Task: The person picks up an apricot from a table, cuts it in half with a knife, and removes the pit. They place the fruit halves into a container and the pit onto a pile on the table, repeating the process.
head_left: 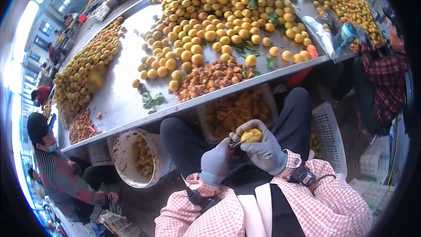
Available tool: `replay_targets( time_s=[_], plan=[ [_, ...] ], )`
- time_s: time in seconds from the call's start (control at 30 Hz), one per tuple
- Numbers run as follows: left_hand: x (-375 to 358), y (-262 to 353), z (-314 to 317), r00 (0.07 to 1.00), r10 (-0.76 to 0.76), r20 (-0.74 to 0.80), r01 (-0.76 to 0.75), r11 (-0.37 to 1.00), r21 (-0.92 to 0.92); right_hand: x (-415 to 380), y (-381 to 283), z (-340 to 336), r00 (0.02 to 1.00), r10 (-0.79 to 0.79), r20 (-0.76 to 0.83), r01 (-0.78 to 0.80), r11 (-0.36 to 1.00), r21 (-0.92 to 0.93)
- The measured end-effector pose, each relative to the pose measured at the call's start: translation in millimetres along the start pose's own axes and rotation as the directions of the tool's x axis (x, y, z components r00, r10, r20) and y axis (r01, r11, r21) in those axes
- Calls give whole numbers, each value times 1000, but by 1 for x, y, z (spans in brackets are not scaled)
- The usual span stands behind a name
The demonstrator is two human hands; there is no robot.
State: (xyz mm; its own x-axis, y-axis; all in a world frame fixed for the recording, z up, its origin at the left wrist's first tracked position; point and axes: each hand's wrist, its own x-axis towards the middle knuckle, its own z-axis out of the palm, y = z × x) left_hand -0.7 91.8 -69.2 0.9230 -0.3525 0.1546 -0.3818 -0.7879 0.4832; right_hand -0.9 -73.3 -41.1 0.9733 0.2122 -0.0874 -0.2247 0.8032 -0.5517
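A pink checked shirt (206, 224) is closest, on the near side of the metal tabletop (118, 101). Both hands wear grey gloves. The fingers of the right hand (264, 147) are curled around a yellow fruit (251, 135), in front of the tabletop's near edge. The fingers of the left hand (215, 162) are pinched close on a thin metal tool (238, 142), and its thin end reaches the fruit. A tub (274, 107) full of split fruit sits just under the tabletop's near edge. A dirty white bucket (164, 158) with fruit inside stands by that edge too, more to the left. On the tabletop, brown pits (210, 79) lie by the near edge, with a big heap of round fruit (197, 35) behind them. One person (66, 166) sits by the tabletop's left end and another (381, 79) past its right corner.
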Motion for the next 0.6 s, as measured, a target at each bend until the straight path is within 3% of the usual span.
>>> replay_targets(
  time_s=[0.07, 0.1, 0.17, 0.23, 0.3, 0.37, 0.5, 0.6],
  plan=[
    [-2, -9, 10, 998, 34, -49, -42, 985, -168, 1, 1, 4, 999, -11, -39, 10, 1000, -16],
    [-6, -13, 21, 999, -47, 5, 47, 968, -245, 3, -1, 5, 998, 1, -66, -3, 999, -32],
    [6, 2, -3, 998, -61, -7, 60, 993, -104, 10, -3, 7, 999, 2, -36, -5, 996, -86],
    [12, -2, 2, 993, -114, -18, 112, 989, -95, 17, -7, 15, 993, 20, -118, -43, 980, -193],
    [12, -8, 7, 994, -111, -9, 110, 990, -87, 25, -5, -6, 987, 31, -160, -108, 861, -497],
    [8, -10, 11, 991, -126, 43, 129, 988, -80, 24, -4, -29, 977, 76, -201, -181, 796, -577],
    [3, -10, 2, 982, -89, 165, 113, 983, -142, 14, -1, -29, 984, 58, -167, -145, 807, -572],
    [4, -12, -4, 981, -57, 186, 87, 984, -157, 20, 1, -18, 993, 88, -81, -113, 912, -393]
  ],
)
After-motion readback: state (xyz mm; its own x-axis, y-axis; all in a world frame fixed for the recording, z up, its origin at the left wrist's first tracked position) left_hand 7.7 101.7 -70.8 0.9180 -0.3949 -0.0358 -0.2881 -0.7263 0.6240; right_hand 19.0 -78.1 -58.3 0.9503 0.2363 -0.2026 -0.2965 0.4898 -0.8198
